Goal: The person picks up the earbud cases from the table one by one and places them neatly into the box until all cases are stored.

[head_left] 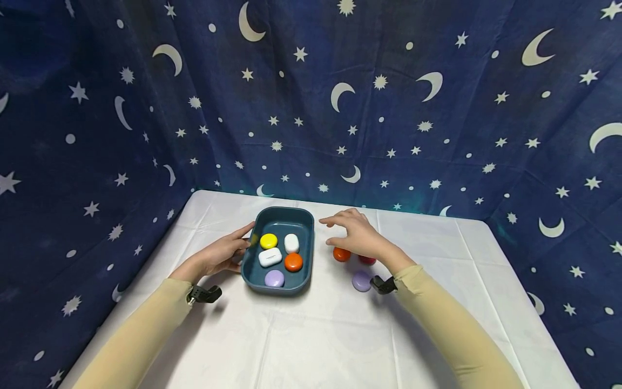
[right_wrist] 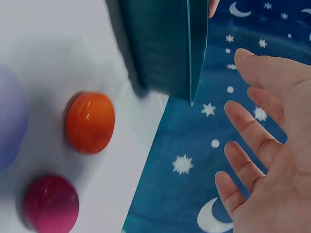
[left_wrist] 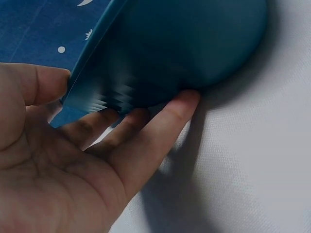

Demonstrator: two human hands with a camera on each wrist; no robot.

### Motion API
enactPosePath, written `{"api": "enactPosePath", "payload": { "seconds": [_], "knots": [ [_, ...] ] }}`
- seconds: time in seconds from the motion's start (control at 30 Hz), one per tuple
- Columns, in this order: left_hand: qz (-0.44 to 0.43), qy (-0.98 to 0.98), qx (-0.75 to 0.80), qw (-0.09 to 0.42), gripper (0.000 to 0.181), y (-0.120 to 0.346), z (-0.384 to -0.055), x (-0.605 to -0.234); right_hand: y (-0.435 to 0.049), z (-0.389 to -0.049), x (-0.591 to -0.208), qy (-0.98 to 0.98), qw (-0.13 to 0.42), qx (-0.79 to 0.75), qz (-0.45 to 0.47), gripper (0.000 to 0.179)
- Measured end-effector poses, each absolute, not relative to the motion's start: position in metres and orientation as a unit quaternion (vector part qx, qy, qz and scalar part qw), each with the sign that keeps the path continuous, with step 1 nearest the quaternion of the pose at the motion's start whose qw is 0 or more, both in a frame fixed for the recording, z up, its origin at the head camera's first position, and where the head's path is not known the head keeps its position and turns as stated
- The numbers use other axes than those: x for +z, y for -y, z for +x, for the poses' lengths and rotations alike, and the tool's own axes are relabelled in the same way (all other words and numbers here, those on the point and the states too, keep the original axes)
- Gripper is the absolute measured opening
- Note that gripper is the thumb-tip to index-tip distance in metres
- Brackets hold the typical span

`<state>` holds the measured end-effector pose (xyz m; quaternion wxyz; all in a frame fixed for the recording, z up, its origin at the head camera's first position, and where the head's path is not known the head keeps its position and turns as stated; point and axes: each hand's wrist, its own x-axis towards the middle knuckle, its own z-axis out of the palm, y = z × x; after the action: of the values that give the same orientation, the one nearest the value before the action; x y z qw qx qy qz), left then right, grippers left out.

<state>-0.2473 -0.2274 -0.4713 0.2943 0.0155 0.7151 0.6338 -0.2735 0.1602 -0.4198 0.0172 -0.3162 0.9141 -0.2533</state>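
Note:
My left hand (head_left: 224,254) touches the left side of a dark teal tray (head_left: 280,290). In the left wrist view its thumb (left_wrist: 46,85) lies at the rim and its fingertips rest along the outer wall. Inside the tray are a yellow round piece (head_left: 269,241), two white rounded ones (head_left: 291,243), an orange one (head_left: 293,262) and a lilac one (head_left: 274,279). My right hand (head_left: 357,233) hovers right of the tray, holding nothing, its fingers spread and gently bent. Below it are an orange piece (right_wrist: 90,123), a dark red piece (right_wrist: 51,204) and a lilac disc (head_left: 362,281).
A white cloth (head_left: 316,346) covers the table. Dark blue fabric (head_left: 311,97) with moons and stars hangs behind and at both sides. A black strap (head_left: 205,294) is worn on the left wrist, another (head_left: 384,284) on the right.

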Motion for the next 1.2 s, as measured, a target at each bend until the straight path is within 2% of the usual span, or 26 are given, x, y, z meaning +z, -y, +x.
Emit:
{"api": "enactPosePath", "payload": {
  "seconds": [0.43,0.83,1.2],
  "knots": [
    [0.024,-0.719,0.635,0.282,0.070,0.228,-0.248,-0.472,-0.200,-0.268,-0.429,-0.924,0.036,-0.276,-0.260,0.057],
    [0.031,-0.712,0.643,0.279,0.072,0.230,-0.248,-0.475,-0.240,-0.263,-0.454,-0.933,0.051,-0.270,-0.233,0.061],
    [0.024,-0.715,0.641,0.279,0.072,0.229,-0.248,-0.477,-0.258,-0.261,-0.482,-0.943,0.092,-0.266,-0.180,0.071]
  ]
}}
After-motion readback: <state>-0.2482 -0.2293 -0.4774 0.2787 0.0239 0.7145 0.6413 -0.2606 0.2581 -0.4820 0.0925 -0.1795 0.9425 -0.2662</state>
